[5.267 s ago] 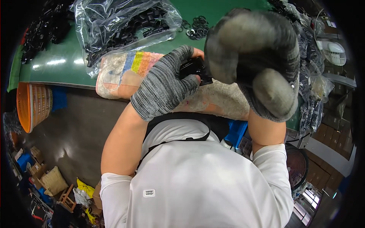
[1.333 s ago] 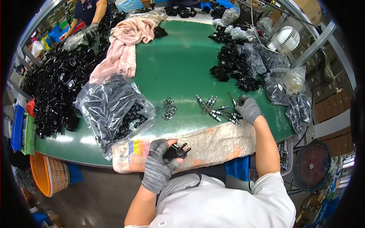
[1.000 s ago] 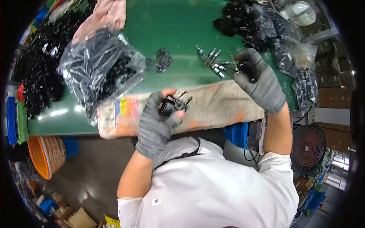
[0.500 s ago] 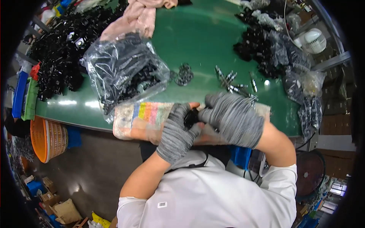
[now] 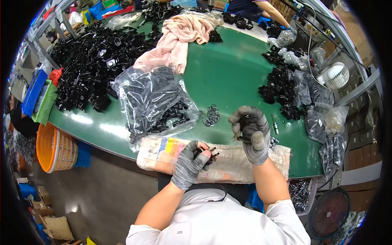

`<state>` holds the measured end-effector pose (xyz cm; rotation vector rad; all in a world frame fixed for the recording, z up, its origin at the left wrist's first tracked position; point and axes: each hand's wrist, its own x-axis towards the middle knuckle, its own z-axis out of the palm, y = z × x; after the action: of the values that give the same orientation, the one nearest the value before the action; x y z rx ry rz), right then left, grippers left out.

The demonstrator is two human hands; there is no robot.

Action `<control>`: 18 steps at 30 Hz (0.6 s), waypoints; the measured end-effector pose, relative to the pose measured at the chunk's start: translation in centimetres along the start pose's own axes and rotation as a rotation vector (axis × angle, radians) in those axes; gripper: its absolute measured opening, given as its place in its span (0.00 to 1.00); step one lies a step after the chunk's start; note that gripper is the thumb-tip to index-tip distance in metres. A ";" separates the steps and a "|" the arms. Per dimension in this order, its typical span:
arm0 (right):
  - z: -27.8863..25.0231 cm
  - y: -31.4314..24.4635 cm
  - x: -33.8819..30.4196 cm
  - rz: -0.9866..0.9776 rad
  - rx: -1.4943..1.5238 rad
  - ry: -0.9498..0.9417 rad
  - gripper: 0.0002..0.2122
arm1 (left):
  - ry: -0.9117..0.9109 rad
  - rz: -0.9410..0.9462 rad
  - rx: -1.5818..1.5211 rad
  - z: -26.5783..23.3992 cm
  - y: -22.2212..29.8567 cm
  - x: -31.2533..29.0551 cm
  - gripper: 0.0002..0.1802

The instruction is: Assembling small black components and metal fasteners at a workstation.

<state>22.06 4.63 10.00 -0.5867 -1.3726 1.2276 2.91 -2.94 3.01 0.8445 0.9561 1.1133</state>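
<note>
My left hand point(image 5: 191, 163), in a grey knitted glove with bare fingertips, is closed round a small black part point(image 5: 212, 155) with thin prongs. It is just above a folded towel point(image 5: 228, 161) with coloured stripes. My right hand point(image 5: 252, 134), gloved alike, is raised over the towel's far edge with its fingers curled. Something dark shows between its fingers and palm, but its shape is not clear. Beside that hand lies a silvery metal pin point(image 5: 275, 125), with more pins partly hidden behind the wrist. Between the hands, farther off, sits a small pile of dark rings point(image 5: 211, 115).
A clear plastic bag point(image 5: 151, 98) of black parts lies on the green table point(image 5: 228, 69) at left. Behind it are a pink cloth point(image 5: 175, 45) and a large heap of black parts point(image 5: 94, 61). Bagged parts and a white fan point(image 5: 337, 75) stand right. Another person's arm point(image 5: 273, 14) reaches in at the far side.
My hands, together before, are now apart: the right has lifted away to the right, while the left keeps hold of the black part. The view has tilted up, showing more of the far table.
</note>
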 end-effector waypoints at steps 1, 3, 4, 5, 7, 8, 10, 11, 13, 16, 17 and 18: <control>0.1 0.4 0.0 -0.031 0.052 0.019 0.32 | 0.005 -0.001 0.001 -0.2 0.1 -0.2 0.15; 0.6 0.5 0.3 -0.009 0.027 0.046 0.30 | -0.037 0.037 -0.049 -0.3 0.1 -0.6 0.18; 0.7 0.7 0.8 0.005 -0.002 0.074 0.28 | -0.043 0.058 -0.137 -0.4 -0.5 -0.3 0.18; 0.6 1.0 1.1 0.004 0.038 0.066 0.24 | -0.043 0.050 -0.135 -0.7 -0.9 -0.2 0.18; 0.4 2.2 1.5 -0.012 0.049 0.115 0.24 | -0.084 0.048 -0.154 -1.4 -1.7 -0.1 0.19; 0.2 2.8 1.6 -0.032 0.056 0.157 0.23 | -0.087 0.028 -0.154 -1.6 -2.4 0.3 0.19; -1.0 3.9 2.8 -0.038 0.031 0.197 0.23 | -0.045 0.281 0.154 -2.1 -4.1 1.7 0.19; -1.2 4.6 2.6 -0.040 0.010 0.221 0.23 | -0.070 0.179 -0.025 -1.0 -2.6 1.1 0.18; -1.8 5.9 3.0 -0.047 0.005 0.223 0.22 | -0.046 0.162 -0.033 -1.0 -3.2 1.5 0.17; -3.5 8.4 3.6 -0.100 0.012 0.175 0.22 | -0.030 0.147 -0.011 -1.3 -4.4 2.8 0.22; -3.8 9.0 3.7 -0.126 0.027 0.146 0.21 | -0.022 0.178 -0.002 -1.4 -4.9 3.0 0.23; -3.9 9.5 3.6 -0.155 0.043 0.116 0.21 | -0.018 0.077 -0.017 -1.7 -5.3 3.0 0.31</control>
<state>21.98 12.25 2.20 -0.5037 -1.2673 1.0798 3.59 -1.20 -3.04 0.8819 0.9040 1.1761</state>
